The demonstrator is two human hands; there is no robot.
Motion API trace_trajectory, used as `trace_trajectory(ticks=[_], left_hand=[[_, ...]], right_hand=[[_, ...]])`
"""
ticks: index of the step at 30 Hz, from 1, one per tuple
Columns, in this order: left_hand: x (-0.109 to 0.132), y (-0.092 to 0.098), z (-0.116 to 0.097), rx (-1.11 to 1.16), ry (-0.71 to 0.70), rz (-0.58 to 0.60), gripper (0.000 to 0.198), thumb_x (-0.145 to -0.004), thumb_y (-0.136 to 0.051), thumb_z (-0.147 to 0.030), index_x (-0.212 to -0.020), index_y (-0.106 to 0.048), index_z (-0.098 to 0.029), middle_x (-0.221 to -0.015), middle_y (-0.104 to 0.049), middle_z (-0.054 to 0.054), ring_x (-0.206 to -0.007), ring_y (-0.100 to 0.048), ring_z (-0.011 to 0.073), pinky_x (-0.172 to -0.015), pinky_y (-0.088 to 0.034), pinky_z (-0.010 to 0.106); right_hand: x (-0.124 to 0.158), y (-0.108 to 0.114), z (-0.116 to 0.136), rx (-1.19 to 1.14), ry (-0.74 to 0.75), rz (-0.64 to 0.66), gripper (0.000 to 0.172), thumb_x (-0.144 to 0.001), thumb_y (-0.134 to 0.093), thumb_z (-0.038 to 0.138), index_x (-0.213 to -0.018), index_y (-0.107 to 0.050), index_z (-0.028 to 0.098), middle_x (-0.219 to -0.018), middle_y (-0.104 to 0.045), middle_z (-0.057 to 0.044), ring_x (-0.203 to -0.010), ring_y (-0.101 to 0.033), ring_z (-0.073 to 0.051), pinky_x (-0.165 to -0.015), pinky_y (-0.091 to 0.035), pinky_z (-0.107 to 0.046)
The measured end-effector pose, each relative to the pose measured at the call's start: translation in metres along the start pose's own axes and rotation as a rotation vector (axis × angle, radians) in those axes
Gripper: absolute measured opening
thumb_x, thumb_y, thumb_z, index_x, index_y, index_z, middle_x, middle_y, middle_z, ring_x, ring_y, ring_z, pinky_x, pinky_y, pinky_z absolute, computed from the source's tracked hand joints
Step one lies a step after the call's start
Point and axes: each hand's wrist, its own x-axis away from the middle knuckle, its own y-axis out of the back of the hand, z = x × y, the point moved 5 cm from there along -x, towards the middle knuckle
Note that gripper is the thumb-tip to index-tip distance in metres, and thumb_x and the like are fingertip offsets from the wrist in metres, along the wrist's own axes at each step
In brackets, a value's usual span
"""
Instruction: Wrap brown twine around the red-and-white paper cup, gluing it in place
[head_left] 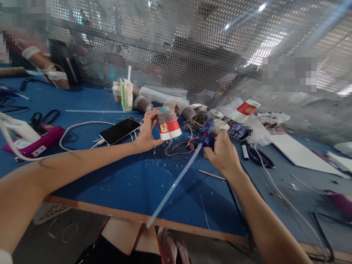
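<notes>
My left hand grips a red and white paper cup, tilted, its upper part wound with grey-brown twine. A loose end of twine trails from the cup onto the table. In my right hand is a blue glue gun, held to the right of the cup and apart from it. A long translucent glue stick sticks out of the gun's back toward the table's front edge. Behind the gun stands a white cup with a stick in it.
A black phone with a white cable lies left, near a magenta power strip. At the back stand a drink carton and twine-wrapped cups. A thin wooden stick lies in front; a perforated metal screen rises behind.
</notes>
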Motion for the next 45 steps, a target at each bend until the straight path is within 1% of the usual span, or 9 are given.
trace_trajectory(ticks=[3,6,10,14,17,21,27,36,45], left_hand=[[0.000,-0.002,0.001,-0.039,0.020,0.041,0.083,-0.070,-0.080,-0.031,-0.137,-0.031,-0.028,-0.139,-0.036,0.013,-0.137,-0.042,0.0313,-0.114,-0.045,0.051],[0.000,-0.001,0.001,-0.083,0.017,0.071,0.080,-0.068,-0.077,-0.020,-0.135,-0.034,-0.027,-0.139,-0.037,0.013,-0.138,-0.040,0.0303,-0.113,-0.046,0.051],[0.000,-0.001,-0.002,-0.102,-0.007,0.100,0.080,-0.065,-0.074,-0.012,-0.134,-0.036,-0.024,-0.138,-0.039,0.015,-0.137,-0.042,0.0316,-0.111,-0.046,0.053],[0.000,-0.002,-0.003,-0.133,0.006,0.107,0.078,-0.066,-0.073,-0.009,-0.133,-0.036,-0.022,-0.136,-0.042,0.015,-0.134,-0.045,0.0321,-0.110,-0.048,0.053],[0.000,-0.004,-0.005,-0.141,-0.009,0.123,0.077,-0.069,-0.073,-0.012,-0.135,-0.034,-0.022,-0.132,-0.045,0.014,-0.131,-0.048,0.0301,-0.110,-0.049,0.050],[0.000,-0.004,-0.007,-0.136,-0.053,0.137,0.075,-0.073,-0.075,-0.022,-0.135,-0.034,-0.023,-0.131,-0.046,0.015,-0.128,-0.051,0.0312,-0.108,-0.049,0.053],[0.000,-0.006,-0.010,-0.145,-0.094,0.156,0.074,-0.076,-0.076,-0.021,-0.137,-0.034,-0.020,-0.130,-0.046,0.017,-0.128,-0.050,0.0323,-0.109,-0.048,0.053],[-0.001,-0.007,-0.013,-0.161,-0.109,0.164,0.074,-0.078,-0.077,-0.026,-0.137,-0.033,-0.021,-0.132,-0.046,0.016,-0.132,-0.049,0.0305,-0.112,-0.046,0.051],[0.000,-0.007,-0.010,-0.130,-0.096,0.175,0.074,-0.078,-0.076,-0.022,-0.138,-0.032,-0.022,-0.133,-0.044,0.016,-0.134,-0.047,0.0319,-0.113,-0.046,0.052]], right_hand=[[0.006,0.019,0.013,-0.084,0.089,-0.229,0.032,-0.071,-0.067,0.036,-0.096,-0.050,0.024,-0.089,-0.059,-0.010,-0.080,-0.059,-0.029,-0.070,-0.050,-0.044],[0.014,0.029,0.033,-0.175,0.242,-0.348,0.022,-0.074,-0.070,0.032,-0.088,-0.054,0.024,-0.078,-0.060,-0.004,-0.067,-0.058,-0.021,-0.062,-0.049,-0.035],[0.025,0.034,0.064,-0.244,0.504,-0.373,0.013,-0.078,-0.069,0.022,-0.082,-0.056,0.023,-0.068,-0.058,0.001,-0.053,-0.050,-0.012,-0.051,-0.041,-0.026],[0.033,0.029,0.082,-0.266,0.608,-0.262,0.017,-0.079,-0.069,0.021,-0.082,-0.053,0.022,-0.066,-0.055,0.002,-0.052,-0.048,-0.010,-0.049,-0.039,-0.024],[0.037,0.023,0.086,-0.277,0.617,-0.192,0.019,-0.079,-0.070,0.022,-0.081,-0.051,0.023,-0.067,-0.053,0.003,-0.054,-0.047,-0.010,-0.050,-0.039,-0.023],[0.038,0.014,0.084,-0.276,0.601,-0.148,0.022,-0.079,-0.069,0.023,-0.079,-0.047,0.024,-0.067,-0.050,0.004,-0.055,-0.045,-0.010,-0.050,-0.037,-0.023],[0.037,0.012,0.081,-0.258,0.568,-0.148,0.022,-0.076,-0.061,0.013,-0.078,-0.043,0.024,-0.067,-0.047,0.004,-0.055,-0.042,-0.010,-0.050,-0.036,-0.023],[0.035,0.011,0.082,-0.250,0.568,-0.122,0.023,-0.074,-0.056,0.011,-0.077,-0.037,0.024,-0.065,-0.042,0.005,-0.054,-0.037,-0.010,-0.050,-0.033,-0.022],[0.035,0.009,0.080,-0.297,0.598,-0.167,0.024,-0.073,-0.056,0.013,-0.076,-0.035,0.024,-0.064,-0.041,0.006,-0.051,-0.033,-0.009,-0.049,-0.029,-0.022]])
